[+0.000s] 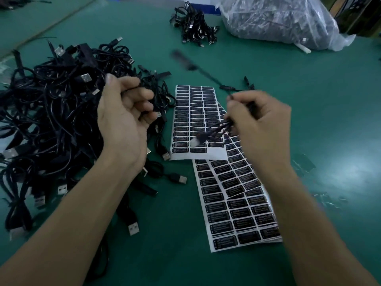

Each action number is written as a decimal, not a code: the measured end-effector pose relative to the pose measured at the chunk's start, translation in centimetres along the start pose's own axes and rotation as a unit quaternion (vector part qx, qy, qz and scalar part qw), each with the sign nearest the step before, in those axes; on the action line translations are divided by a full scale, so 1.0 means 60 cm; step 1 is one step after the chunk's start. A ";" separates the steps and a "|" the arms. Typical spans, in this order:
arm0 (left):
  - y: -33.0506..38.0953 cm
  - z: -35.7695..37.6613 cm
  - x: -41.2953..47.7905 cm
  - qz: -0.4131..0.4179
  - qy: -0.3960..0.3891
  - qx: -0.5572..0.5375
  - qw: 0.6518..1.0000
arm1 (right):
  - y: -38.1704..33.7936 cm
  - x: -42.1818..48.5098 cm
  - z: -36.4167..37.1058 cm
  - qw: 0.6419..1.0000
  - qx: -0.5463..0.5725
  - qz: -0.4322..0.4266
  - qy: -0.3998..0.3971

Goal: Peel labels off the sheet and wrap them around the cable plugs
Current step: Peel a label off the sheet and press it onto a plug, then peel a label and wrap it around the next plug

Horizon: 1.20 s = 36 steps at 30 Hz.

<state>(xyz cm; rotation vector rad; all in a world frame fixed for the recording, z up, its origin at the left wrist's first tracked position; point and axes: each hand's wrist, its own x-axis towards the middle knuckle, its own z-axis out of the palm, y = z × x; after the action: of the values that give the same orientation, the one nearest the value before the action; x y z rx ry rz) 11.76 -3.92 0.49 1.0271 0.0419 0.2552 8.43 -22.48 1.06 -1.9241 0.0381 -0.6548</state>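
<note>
Left grip (123, 112) round tangled black cables (51, 100), right grip (261, 124) round thin cable (212, 129) above glossy label sheets (195, 112)

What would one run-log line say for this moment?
left hand grips strands of cable pile | right hand holds blurred cable above label sheet

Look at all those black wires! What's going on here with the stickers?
A person is labelling cables at a green table. The left hand grips strands from the big tangled cable pile. The right hand holds one black cable above the two label sheets, too blurred to show whether it has a label. A smaller bundle and a plastic bag sit at the far side.
</note>
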 end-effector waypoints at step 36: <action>-0.033 -0.006 0.012 0.042 0.022 0.108 0.993 | -0.008 0.072 0.190 0.981 -0.096 0.116 -0.120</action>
<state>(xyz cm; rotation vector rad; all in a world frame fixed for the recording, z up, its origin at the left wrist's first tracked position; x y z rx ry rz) 12.77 -4.45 -1.32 1.2404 0.0677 0.3555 17.19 -14.07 -0.05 -2.1316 0.1770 -0.2687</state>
